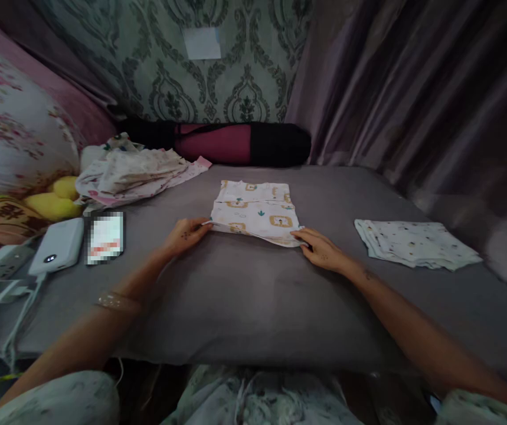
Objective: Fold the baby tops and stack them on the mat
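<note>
Printed Cloth (259, 212) Held at Both Corners

A gray sheet (244, 295) spread beneath the printed cloth. Beyond it lay a black-and-maroon roll (218, 143); a fabric heap (133, 171) sat to its left, a folded speckled cloth (415, 243) to its right. The left hand (186, 235) and right hand (321, 248) pinched its near corners, fingers closed on fabric.

Pale patterned sleeves (58, 398), clear bracelet (118, 301), hand (186, 235) markings.

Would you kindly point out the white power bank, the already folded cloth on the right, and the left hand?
White power bank (61, 242): head view, its top face.
Folded cloth (416, 243): head view, its upper layer.
Left hand (186, 236): head view, back of the hand.
</note>
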Tool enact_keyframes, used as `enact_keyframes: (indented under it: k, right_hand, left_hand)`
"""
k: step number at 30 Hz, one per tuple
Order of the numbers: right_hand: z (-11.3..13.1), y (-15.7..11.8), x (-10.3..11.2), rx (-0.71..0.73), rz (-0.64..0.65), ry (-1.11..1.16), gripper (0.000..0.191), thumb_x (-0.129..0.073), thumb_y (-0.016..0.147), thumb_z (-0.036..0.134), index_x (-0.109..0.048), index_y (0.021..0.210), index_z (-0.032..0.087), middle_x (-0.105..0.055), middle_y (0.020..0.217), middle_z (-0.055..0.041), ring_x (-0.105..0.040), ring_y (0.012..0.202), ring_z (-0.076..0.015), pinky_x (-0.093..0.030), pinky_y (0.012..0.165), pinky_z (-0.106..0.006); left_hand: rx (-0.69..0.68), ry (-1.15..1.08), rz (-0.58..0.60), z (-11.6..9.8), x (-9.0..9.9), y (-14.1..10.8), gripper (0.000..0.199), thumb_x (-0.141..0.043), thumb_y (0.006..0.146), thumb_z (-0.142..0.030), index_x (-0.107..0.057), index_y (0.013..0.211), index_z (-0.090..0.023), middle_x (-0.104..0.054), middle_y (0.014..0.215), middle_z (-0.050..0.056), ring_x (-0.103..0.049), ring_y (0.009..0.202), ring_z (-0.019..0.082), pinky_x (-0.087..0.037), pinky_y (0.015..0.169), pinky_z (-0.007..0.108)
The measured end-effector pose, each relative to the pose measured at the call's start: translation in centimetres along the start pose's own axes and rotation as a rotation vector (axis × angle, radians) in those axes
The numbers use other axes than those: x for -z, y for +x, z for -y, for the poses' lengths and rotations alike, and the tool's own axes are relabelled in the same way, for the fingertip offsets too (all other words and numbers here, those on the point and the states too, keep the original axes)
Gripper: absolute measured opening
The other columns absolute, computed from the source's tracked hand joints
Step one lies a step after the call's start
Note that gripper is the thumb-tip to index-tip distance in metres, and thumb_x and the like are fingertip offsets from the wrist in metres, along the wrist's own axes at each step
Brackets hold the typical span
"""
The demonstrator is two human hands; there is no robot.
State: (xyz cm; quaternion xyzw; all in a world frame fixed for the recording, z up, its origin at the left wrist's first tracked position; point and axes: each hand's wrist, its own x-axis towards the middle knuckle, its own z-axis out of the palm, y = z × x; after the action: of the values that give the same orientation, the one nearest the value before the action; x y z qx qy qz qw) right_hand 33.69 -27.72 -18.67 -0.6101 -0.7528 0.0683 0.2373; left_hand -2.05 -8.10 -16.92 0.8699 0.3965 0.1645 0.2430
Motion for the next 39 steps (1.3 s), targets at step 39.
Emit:
enact_keyframes:
  k: [39]
  right_hand:
    - [-6.2, 17.0, -1.8, -0.805, -0.254, -0.183, 0.033, -0.029, 0.101, 0.033, -0.052, 0.118, 0.016, -0.067, 0.103, -0.0149, -0.064, 0.095, -0.0252, -0.043, 0.074, -0.031]
  left_hand:
    - [0.278, 0.117, -0.386, 0.5, -4.6, 16.4, 0.026, -0.033, 0.099, -0.031, -0.053, 0.114, -0.022, -0.067, 0.094, 0.008, -0.064, 0.089, 0.021, -0.044, 0.075, 0.029]
